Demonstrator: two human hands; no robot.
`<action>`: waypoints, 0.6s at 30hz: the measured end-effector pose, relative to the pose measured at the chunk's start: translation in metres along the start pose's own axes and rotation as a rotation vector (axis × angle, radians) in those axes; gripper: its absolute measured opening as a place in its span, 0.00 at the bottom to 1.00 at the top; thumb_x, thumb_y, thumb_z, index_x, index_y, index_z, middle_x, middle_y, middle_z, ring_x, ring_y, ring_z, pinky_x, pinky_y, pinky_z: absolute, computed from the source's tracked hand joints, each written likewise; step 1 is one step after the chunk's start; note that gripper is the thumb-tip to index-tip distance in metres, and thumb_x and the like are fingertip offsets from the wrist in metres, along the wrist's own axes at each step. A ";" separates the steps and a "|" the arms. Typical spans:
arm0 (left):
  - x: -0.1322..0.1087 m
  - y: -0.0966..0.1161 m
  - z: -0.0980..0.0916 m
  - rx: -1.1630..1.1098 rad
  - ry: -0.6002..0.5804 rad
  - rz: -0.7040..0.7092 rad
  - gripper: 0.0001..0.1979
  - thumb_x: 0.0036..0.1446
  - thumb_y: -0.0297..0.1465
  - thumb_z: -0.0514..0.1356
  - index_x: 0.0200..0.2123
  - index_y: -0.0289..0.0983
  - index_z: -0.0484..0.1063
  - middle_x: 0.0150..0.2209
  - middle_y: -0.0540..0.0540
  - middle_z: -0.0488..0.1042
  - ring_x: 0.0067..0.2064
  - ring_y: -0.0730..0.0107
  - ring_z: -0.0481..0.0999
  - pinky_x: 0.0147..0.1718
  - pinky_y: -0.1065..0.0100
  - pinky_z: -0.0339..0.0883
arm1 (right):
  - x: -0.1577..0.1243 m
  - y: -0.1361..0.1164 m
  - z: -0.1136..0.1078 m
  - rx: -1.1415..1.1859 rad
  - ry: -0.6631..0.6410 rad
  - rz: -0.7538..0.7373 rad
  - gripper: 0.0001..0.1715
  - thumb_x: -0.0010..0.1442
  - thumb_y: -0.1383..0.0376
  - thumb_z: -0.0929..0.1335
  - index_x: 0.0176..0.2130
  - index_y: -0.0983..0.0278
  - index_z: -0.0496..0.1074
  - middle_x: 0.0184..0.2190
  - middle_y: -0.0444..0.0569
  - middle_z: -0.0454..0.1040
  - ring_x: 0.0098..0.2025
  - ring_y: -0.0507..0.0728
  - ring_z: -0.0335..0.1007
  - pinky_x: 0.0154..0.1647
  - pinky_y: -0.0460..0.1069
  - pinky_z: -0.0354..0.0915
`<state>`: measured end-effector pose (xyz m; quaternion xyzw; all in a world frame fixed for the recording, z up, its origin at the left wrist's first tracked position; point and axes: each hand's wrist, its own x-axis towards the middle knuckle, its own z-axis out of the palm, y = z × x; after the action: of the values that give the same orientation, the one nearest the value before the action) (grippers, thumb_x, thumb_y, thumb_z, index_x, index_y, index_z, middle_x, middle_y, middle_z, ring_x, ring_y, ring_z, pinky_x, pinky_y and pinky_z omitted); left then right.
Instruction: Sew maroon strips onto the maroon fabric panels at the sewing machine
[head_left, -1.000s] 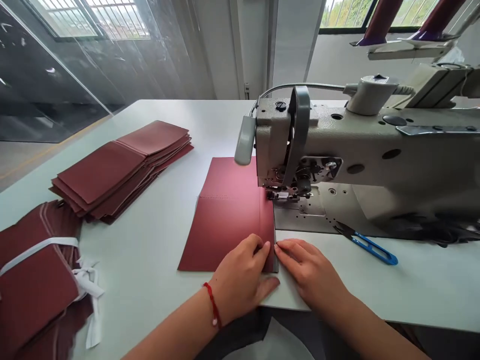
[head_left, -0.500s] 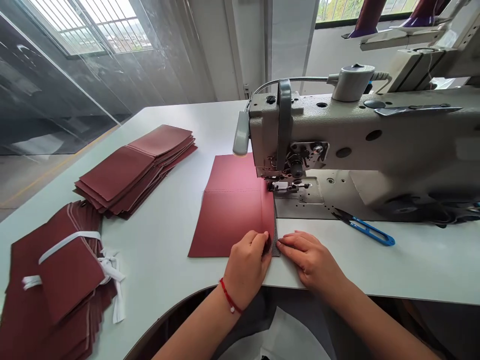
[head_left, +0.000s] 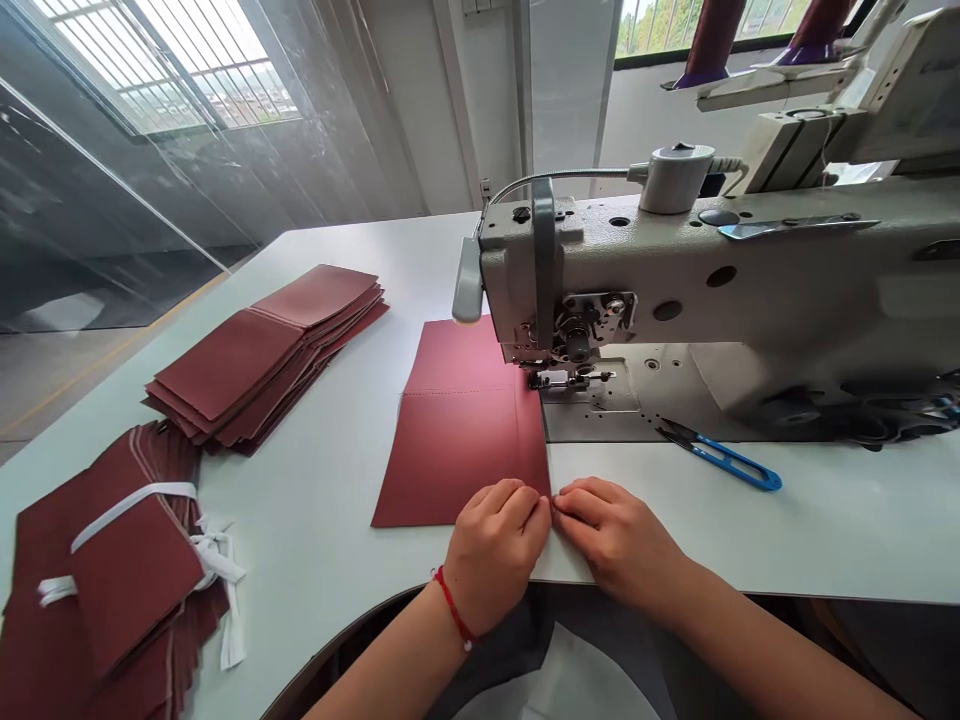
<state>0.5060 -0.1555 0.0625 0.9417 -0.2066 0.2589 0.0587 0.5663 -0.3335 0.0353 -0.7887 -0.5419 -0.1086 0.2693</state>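
A maroon leather-like panel [head_left: 457, 440] lies flat on the white table, with a stitched line across it and another along its right side. Its right edge runs under the presser foot [head_left: 551, 380] of a grey sewing machine [head_left: 675, 260]. My left hand [head_left: 499, 545], a red cord bracelet on its wrist, is closed on the panel's near right corner. Against the same edge, my right hand [head_left: 619, 535] has its thumb and fingers pinched together. Both sets of fingertips nearly meet there and hide the corner.
Blue-handled thread snips [head_left: 731, 460] lie right of my right hand, beside the machine bed. To the left is a stack of maroon panels [head_left: 262, 350]. Nearer, a maroon bundle [head_left: 135, 570] is tied with white strips. The table's front edge [head_left: 352, 630] curves inward before me.
The panel's right edge, earlier lifted by my left fingers over a grey underside strip, now lies down. My fingertips have come closer together at the corner. The view has shifted slightly.
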 end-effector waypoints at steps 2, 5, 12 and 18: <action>-0.002 -0.002 0.002 -0.005 0.001 0.049 0.08 0.60 0.20 0.55 0.36 0.34 0.73 0.30 0.46 0.73 0.35 0.66 0.73 0.35 0.64 0.69 | -0.001 0.001 0.000 0.003 -0.016 -0.012 0.16 0.64 0.76 0.59 0.43 0.69 0.73 0.38 0.54 0.72 0.42 0.59 0.66 0.46 0.54 0.69; -0.006 -0.005 0.007 -0.028 0.027 0.031 0.08 0.60 0.20 0.56 0.37 0.34 0.73 0.31 0.47 0.75 0.35 0.67 0.73 0.35 0.64 0.69 | -0.002 0.002 0.000 -0.006 -0.053 -0.020 0.15 0.65 0.75 0.59 0.43 0.69 0.73 0.38 0.54 0.71 0.41 0.59 0.65 0.45 0.54 0.68; -0.009 -0.005 0.008 -0.024 -0.006 0.043 0.06 0.59 0.21 0.57 0.35 0.33 0.74 0.30 0.46 0.75 0.31 0.68 0.73 0.31 0.65 0.70 | 0.001 0.008 -0.007 0.002 -0.155 -0.053 0.13 0.66 0.72 0.61 0.45 0.69 0.73 0.38 0.53 0.72 0.40 0.58 0.65 0.44 0.54 0.68; -0.008 -0.005 0.000 0.010 -0.029 0.139 0.12 0.59 0.19 0.52 0.40 0.28 0.75 0.33 0.40 0.76 0.35 0.62 0.75 0.32 0.62 0.75 | -0.001 0.015 -0.013 0.159 -0.052 -0.014 0.15 0.66 0.73 0.60 0.45 0.65 0.73 0.43 0.52 0.74 0.41 0.56 0.68 0.43 0.51 0.69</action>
<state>0.5023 -0.1486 0.0583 0.9290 -0.2711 0.2496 0.0329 0.5815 -0.3453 0.0416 -0.7638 -0.5609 -0.0466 0.3159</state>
